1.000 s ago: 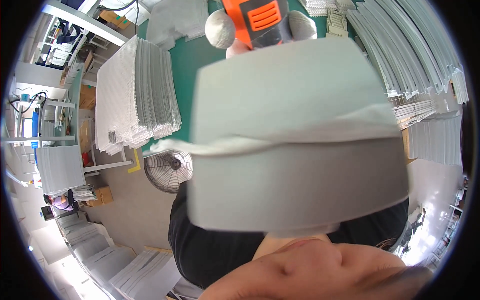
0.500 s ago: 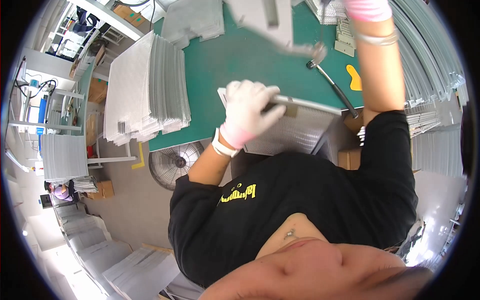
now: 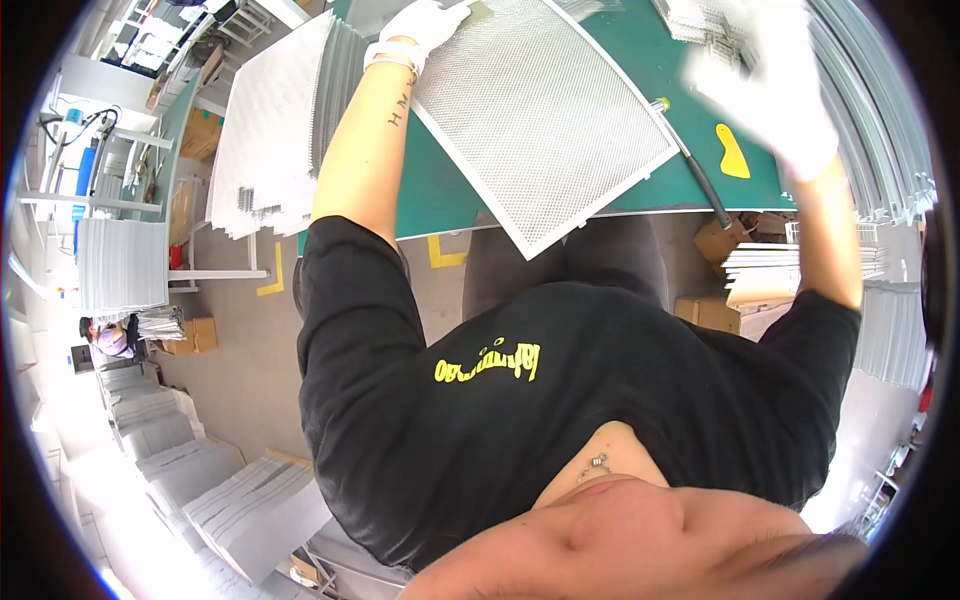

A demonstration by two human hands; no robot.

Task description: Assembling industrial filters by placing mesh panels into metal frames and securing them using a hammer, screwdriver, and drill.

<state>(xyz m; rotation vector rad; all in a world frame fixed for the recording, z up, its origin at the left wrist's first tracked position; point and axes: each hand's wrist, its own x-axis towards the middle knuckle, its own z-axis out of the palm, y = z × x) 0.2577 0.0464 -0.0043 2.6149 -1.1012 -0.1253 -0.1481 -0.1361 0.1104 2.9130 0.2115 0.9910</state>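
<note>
Left hand (image 3: 422, 30) in white glove, top edge of frame, left of centre, at upper left side of a rectangular silver mesh panel with thin white frame (image 3: 550, 110). Fingers stretched over the panel toward a small greyish piece (image 3: 481, 11); can't tell if they pinch anything. Right hand (image 3: 775, 95), also white-gloved, upper right, motion-blurred: thumb spread well away from fingers, nothing visible in it, clear of the panel.

Panel sits upper centre, turned at an angle over a green flat-topped table (image 3: 440, 200); its lower corner sticks out past the near table edge. Flat or tilted, can't tell.

Just right of panel: tool with long black handle (image 3: 706, 180), its upper end by the panel's right corner. Further right, flat yellow plastic scraper (image 3: 733, 155) on the table, below the right hand. Upper left: thick stack of pale mesh sheets (image 3: 265, 120), beside left forearm. Upper right edge: row of long grey metal strips (image 3: 875, 110). Below table, right of centre: brown cardboard box (image 3: 722, 242), with a pile of white strips (image 3: 765, 272) beside it. Far left, small: another person in purple top (image 3: 110, 340).
</note>
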